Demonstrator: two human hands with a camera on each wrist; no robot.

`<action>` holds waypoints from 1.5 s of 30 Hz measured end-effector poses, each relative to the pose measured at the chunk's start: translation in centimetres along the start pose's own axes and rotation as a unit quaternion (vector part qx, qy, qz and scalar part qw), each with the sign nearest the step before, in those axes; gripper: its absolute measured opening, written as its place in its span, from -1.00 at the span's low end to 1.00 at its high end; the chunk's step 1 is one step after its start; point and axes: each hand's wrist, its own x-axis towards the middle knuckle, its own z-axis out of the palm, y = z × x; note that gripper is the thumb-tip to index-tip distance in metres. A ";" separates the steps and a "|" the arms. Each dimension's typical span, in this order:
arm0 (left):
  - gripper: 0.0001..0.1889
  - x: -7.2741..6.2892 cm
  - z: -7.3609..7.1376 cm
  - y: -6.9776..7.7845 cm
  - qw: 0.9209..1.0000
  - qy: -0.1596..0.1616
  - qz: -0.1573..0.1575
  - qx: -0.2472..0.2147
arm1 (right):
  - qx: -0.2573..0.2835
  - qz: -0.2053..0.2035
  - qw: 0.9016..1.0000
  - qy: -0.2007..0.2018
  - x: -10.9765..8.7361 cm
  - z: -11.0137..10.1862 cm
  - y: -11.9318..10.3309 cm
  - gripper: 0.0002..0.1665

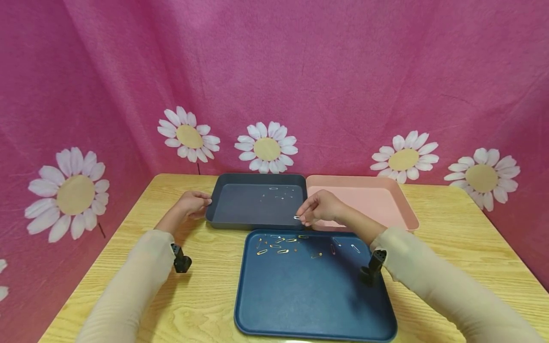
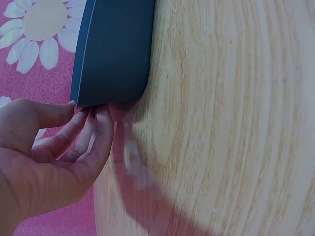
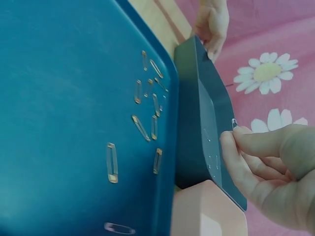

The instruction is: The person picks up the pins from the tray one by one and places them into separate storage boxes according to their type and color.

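My right hand [image 1: 322, 208] pinches a silver safety pin [image 1: 297, 217] between thumb and index finger, above the right front corner of the dark grey tray [image 1: 236, 226]. In the right wrist view only the end of that pin [image 3: 234, 122] shows past the fingertips. With thumb at the rim and fingers curled against the outer wall, my left hand [image 2: 54, 152] grips the left end of the grey tray. Several small silver pins [image 1: 273, 188] lie inside it, toward the back right. On the blue tray [image 1: 313, 305] are scattered gold safety pins [image 1: 283, 251] and a few silver ones [image 1: 355, 248].
A pink tray [image 1: 364, 200] stands against the grey tray's right side, partly behind my right hand and forearm. The blue tray lies in front of both on the wooden table [image 1: 206, 295]. A pink cloth [image 1: 300, 85] with daisies hangs behind the table.
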 end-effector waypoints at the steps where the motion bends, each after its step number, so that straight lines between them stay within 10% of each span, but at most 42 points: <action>1: -0.58 0.0 0.0 0.0 1.000 0.000 0.000 -0.001 | -0.001 0.006 1.000 0.000 0.3 -0.1 -0.2 -0.74; 21: -0.58 0.3 0.1 -0.4 1.000 -0.003 -0.001 -0.005 | -0.025 0.042 0.999 0.013 6.0 -1.8 -1.9 -0.70; 33: -0.59 0.0 0.2 0.1 1.000 -0.004 0.000 -0.021 | -0.151 0.018 0.988 0.026 8.5 -2.4 -4.4 -0.77; 45: -0.61 0.0 -0.2 0.1 1.000 0.002 -0.003 -0.009 | -0.181 0.031 0.983 0.029 11.5 0.0 -4.7 -0.73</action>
